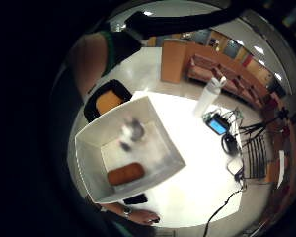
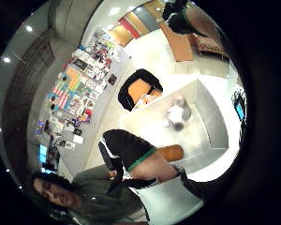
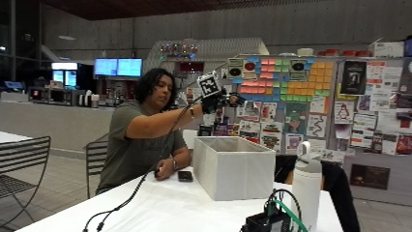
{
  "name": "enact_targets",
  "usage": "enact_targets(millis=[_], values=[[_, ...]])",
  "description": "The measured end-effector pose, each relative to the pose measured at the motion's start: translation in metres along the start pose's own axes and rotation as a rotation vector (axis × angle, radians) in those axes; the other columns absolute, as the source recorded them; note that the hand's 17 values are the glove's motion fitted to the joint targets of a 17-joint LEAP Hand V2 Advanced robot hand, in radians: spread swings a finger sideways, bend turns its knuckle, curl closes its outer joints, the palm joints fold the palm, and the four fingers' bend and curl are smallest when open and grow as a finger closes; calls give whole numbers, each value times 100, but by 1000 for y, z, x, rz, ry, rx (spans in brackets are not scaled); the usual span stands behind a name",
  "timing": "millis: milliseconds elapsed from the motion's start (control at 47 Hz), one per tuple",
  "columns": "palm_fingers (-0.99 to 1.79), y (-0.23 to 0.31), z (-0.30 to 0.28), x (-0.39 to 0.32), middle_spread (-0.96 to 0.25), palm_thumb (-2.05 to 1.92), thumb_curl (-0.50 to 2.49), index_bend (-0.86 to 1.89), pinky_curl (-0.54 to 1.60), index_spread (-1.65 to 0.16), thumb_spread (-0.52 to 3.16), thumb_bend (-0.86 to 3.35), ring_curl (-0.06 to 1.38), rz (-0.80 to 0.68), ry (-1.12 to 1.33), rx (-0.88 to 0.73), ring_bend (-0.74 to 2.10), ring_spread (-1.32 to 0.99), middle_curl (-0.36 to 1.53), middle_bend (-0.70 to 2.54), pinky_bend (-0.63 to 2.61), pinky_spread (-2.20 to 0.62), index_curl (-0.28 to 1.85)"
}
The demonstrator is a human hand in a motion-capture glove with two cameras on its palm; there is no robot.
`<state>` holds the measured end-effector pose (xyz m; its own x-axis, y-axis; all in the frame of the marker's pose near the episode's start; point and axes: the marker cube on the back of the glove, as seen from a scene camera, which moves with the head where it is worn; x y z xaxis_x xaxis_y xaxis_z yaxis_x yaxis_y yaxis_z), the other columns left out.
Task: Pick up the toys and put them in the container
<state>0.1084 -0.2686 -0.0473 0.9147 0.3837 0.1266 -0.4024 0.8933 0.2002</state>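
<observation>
Orange toy (image 1: pixel 125 173) lies in the white container (image 3: pixel 233 166), well below the raised, empty, open-fingered grip (image 3: pixel 217 100)

Looking down into the container (image 2: pixel 210 117) from above.
A grey-and-white toy (image 2: pixel 178 115) and an orange toy (image 2: pixel 171 152) are in it; the orange one lies at 6 o'clock from the grey one. An orange chair (image 2: pixel 140 89) stands beside the counter (image 2: pixel 215 171).

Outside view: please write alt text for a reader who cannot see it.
A seated person holds the gloved right hand raised above an open white fabric container on a white table. The bare hand rests on the table beside a small dark phone; a white bottle stands nearer the camera.
</observation>
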Motion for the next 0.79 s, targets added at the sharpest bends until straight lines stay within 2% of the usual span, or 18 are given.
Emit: enact_targets(millis=[64,149,234,298,341,405,426,511,596,788], values=[[2,21,-8,3,-18,-13,41,33,36,-43,95,-11,31,-77,-29,-5,76,-29,46,57,82,-6,71],[6,61,-14,27,-17,-12,38,34,35,-44,96,-10,30,-250,130,-25,75,-29,44,52,80,-3,69],[11,97,-20,42,-16,-12,35,33,34,-44,96,-10,30,-260,164,-69,78,-29,43,51,78,-1,67],[12,127,-25,50,-16,-12,33,33,33,-44,96,-10,30,-326,149,-100,78,-28,43,50,76,0,66],[12,144,-28,56,-16,-12,32,32,33,-44,96,-9,31,-255,137,-109,78,-28,42,50,76,0,65],[12,166,-30,59,-16,-12,31,31,33,-44,96,-9,31,-52,106,-119,78,-28,42,49,75,1,64],[12,176,-30,59,-16,-12,30,30,33,-44,96,-9,31,-41,99,-127,78,-28,42,49,74,1,64],[14,215,-30,71,-16,-12,29,29,33,-44,97,-9,30,-149,110,-160,78,-28,42,48,73,1,62],[15,243,-25,78,-16,-12,27,28,32,-44,98,-9,30,-22,80,-176,78,-28,41,46,72,2,61],[19,295,-14,78,-16,-11,25,26,32,-44,99,-9,29,-18,0,-210,77,-28,40,44,69,1,58]])
